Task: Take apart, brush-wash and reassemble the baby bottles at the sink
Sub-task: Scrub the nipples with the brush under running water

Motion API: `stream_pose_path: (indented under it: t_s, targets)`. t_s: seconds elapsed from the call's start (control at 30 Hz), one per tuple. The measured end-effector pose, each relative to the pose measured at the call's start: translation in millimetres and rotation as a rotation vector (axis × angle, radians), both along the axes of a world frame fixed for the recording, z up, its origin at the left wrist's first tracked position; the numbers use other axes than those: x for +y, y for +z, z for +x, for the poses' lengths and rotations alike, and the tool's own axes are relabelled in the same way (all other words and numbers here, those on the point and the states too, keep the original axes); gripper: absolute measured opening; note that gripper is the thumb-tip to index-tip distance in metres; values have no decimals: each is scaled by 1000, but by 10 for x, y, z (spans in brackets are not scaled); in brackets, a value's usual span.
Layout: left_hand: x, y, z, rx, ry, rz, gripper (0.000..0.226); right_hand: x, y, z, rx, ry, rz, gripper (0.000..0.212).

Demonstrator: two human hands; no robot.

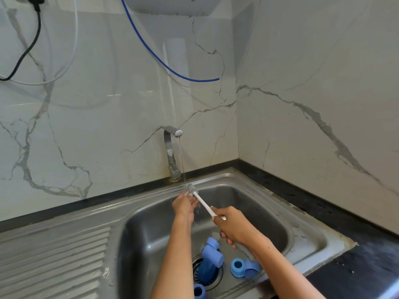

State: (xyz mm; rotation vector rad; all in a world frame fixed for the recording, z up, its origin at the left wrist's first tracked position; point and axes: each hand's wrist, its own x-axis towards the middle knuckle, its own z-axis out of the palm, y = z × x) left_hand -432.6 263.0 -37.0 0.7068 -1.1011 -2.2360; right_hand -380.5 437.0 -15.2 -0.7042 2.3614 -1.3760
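Note:
My right hand (pixel 234 226) grips the white handle of a bottle brush (pixel 203 202), whose grey bristle head is up under the thin stream of water from the tap (pixel 171 152). My left hand (pixel 184 205) is at the bristle end, its fingers curled around something small and pale that I cannot make out. Several blue bottle parts lie in the sink (pixel 269 186) bottom: a bottle body (pixel 211 255) over the drain, a ring (pixel 237 267) with a cap (pixel 251 270) beside it, and another ring (pixel 199 292) at the front.
A ribbed steel draining board (pixel 54 262) lies left of the basin. A dark counter (pixel 345 212) runs along the right wall. A blue hose (pixel 164 63) and a black cable (pixel 28 48) hang on the marble wall above.

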Motion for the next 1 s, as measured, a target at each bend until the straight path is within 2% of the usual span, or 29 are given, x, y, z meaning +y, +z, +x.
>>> stream_pose_path:
  t_s: [0.13,0.37,0.53,0.7,0.9,1.0]
  targets:
    - [-80,2,57,31,125,118,34,28,4,39,-8,35,6,42]
    - [-150,-60,39,62,184,205,31,47,37,45,-12,30,-35,41]
    - [-100,-72,7,78,167,155,31,26,1,47,-19,68,4,43]
    - [-62,-33,-5,141,146,72,32,-65,-41,58,82,9,40,48]
    - [4,-88,-36,111,67,-56,34,-197,-34,25,191,-44,109,48]
    - [19,-80,1,93,73,-7,33,-206,-19,13,156,-44,44,46]
